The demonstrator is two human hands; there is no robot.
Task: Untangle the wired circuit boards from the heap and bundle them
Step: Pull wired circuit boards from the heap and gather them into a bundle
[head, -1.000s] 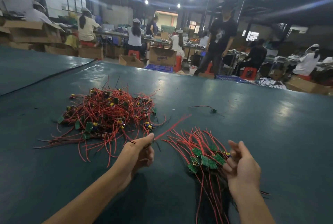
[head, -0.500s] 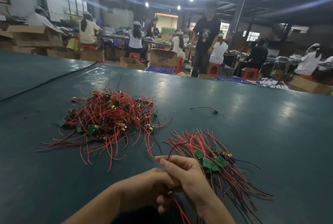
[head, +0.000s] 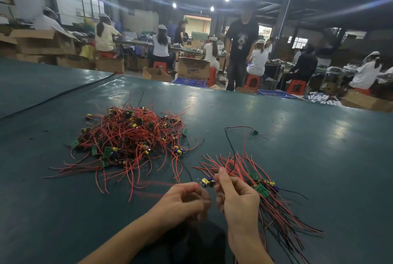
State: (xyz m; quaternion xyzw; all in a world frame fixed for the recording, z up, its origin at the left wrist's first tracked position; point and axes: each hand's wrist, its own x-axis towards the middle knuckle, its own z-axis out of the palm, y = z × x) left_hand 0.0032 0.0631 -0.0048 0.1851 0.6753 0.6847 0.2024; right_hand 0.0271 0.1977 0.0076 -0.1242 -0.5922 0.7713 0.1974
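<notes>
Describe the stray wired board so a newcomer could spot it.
On the dark green table, look beyond the big tangled heap at left and the smaller bundle at near right. Farther back, right of the heap, lies one small board trailing a thin wire leftward. It is the only board lying singly.

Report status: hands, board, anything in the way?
Right hand pinches one board. Left hand curled beside it, blurred, grip unclear. Heap lies left, bundle right, by the right hand; no snag visible.
</notes>
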